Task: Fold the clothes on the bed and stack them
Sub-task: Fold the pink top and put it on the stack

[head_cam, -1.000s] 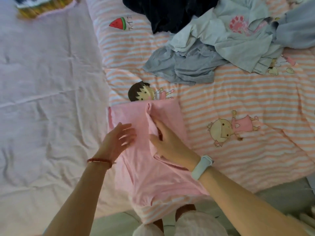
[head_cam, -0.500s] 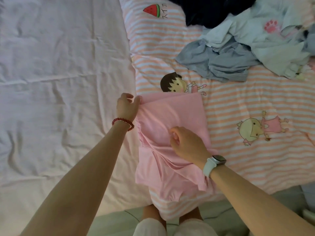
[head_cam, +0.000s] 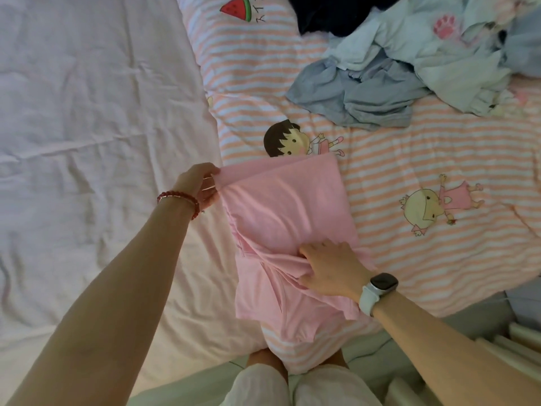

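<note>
A pink garment lies partly folded at the near edge of the bed, its lower end rumpled and hanging toward me. My left hand pinches its far left corner between thumb and fingers. My right hand lies on the garment's lower middle, fingers spread and pressing the cloth down, with a fold bunched under the palm. A heap of unfolded clothes, grey-blue and pale blue, lies at the far right of the bed, with a dark navy garment behind it.
The striped pink cartoon quilt covers the right half of the bed; a wrinkled white sheet covers the left half. My knees show at the bottom edge. Pale slats stand at the lower right beside the bed.
My left hand went from the garment's middle to its far left corner and took hold there. My right hand slid down toward me and flattened on the cloth. The garment looks smoother on top.
</note>
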{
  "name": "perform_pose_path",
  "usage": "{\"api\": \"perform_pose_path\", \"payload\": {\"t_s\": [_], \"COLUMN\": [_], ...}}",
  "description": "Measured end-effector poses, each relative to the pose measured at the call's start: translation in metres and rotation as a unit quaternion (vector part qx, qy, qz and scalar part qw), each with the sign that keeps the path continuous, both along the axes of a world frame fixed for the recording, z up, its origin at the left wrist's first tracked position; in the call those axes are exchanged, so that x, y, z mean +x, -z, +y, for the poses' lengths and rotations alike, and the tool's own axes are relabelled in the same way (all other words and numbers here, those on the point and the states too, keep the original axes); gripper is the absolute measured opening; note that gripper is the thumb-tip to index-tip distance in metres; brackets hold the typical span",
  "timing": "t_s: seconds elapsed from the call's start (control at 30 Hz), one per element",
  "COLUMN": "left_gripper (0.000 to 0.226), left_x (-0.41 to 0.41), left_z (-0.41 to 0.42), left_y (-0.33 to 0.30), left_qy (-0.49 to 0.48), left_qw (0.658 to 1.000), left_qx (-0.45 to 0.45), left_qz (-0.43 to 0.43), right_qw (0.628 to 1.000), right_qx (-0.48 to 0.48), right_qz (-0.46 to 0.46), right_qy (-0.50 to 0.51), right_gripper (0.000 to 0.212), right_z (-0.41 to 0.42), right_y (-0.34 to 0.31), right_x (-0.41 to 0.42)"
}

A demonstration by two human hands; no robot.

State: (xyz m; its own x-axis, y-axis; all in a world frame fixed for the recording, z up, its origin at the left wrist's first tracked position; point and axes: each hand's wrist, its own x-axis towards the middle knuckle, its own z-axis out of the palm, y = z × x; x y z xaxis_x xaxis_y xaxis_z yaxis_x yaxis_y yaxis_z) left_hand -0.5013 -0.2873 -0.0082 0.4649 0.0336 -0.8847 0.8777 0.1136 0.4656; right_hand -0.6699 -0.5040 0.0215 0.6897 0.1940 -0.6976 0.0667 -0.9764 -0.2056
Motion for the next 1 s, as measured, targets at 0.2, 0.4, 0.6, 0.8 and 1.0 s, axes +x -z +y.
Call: {"api": "perform_pose_path", "payload": {"t_s": [0.2,0.4,0.6,0.8,1.0], "left_gripper": [0.009,0.029,0.061,0.044,0.02], "left_x": [-0.004,-0.054,-0.067,-0.065,-0.058], "left_z": [0.011,-0.004,-0.027,-0.026,-0.009], "left_y": [0.004,0.011,0.018,0.022,0.007], "left_qy": [-0.159,0.162,0.126,0.202,0.195], "left_qw": [0.987,0.982,0.924,0.908,0.915], "left_qx": [-0.021,0.037,0.238,0.27,0.223], "left_qz": [-0.021,-0.084,-0.273,-0.249,-0.274], "right_qw": [0.985,0.832,0.883,0.95,0.976], "right_qx": [0.079,0.297,0.263,0.125,0.018], "right_qz": [0.146,0.356,-0.044,-0.237,-0.216], "right_qy": [0.045,0.304,0.385,0.158,0.034], "right_gripper": [0.013,0.037,0.024,0.039,0.037], "right_z": [0.011,0.022,0.007,0.002,0.004], "right_y": [-0.01,-0.013,0.0,0.011,0.023], "right_x": [-0.007,-0.014,0.017,0.093,0.135]}}
